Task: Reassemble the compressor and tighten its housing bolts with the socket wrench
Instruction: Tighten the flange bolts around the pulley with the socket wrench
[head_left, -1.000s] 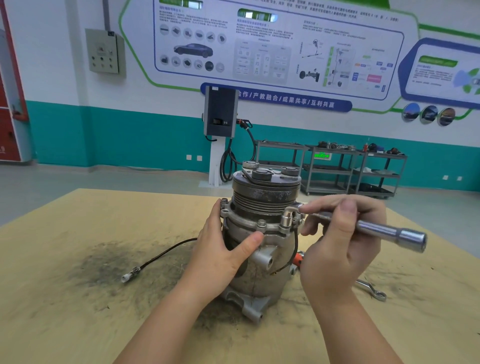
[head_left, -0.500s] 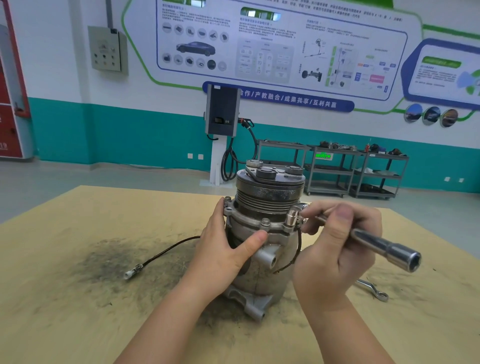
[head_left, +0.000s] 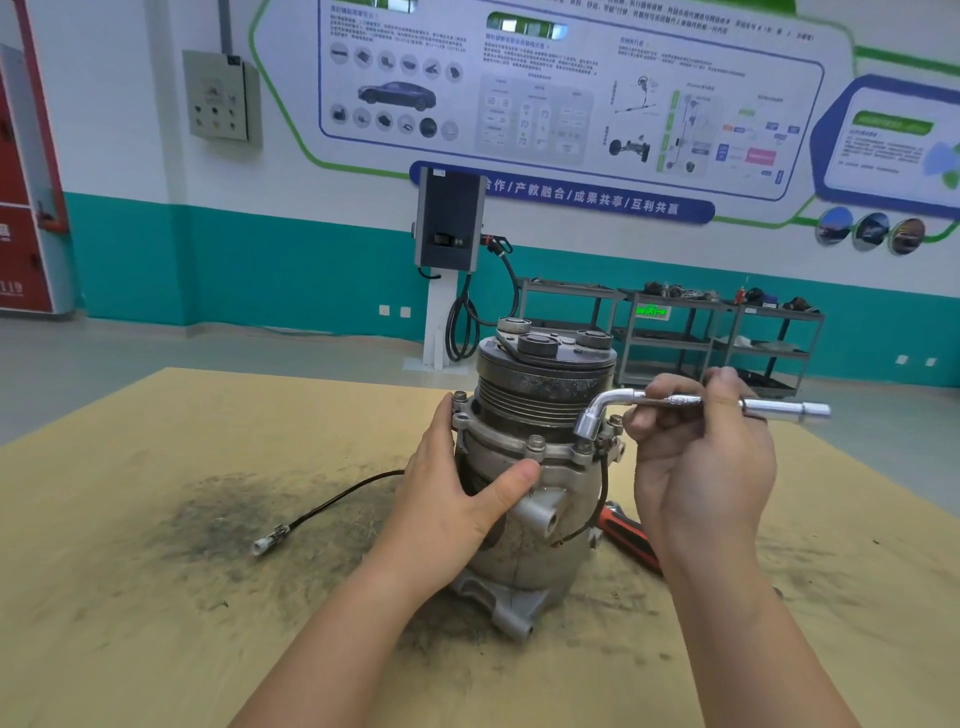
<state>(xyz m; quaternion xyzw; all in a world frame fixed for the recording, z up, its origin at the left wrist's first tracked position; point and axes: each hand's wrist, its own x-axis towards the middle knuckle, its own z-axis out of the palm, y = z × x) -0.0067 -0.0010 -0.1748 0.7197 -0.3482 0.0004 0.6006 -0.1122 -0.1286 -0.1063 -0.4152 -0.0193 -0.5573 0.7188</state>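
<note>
Compressor (head_left: 540, 499): stands upright in the middle of the wooden table (head_left: 156, 597), pulley end on top.
Left hand (head_left: 457, 504): fingers wrapped around the left side of the housing, thumb pressed on the front.
Right hand (head_left: 701, 467): fingers curled around the handle of the socket wrench (head_left: 670, 402).
Socket wrench: L-shaped — short end down on a flange bolt (head_left: 584, 447) at the right.
Black wire (head_left: 337, 501): lies to the left — connector on the table.

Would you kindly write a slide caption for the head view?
Left hand steadies the upright compressor while the right hand holds the L-shaped socket wrench on a flange bolt.
</note>
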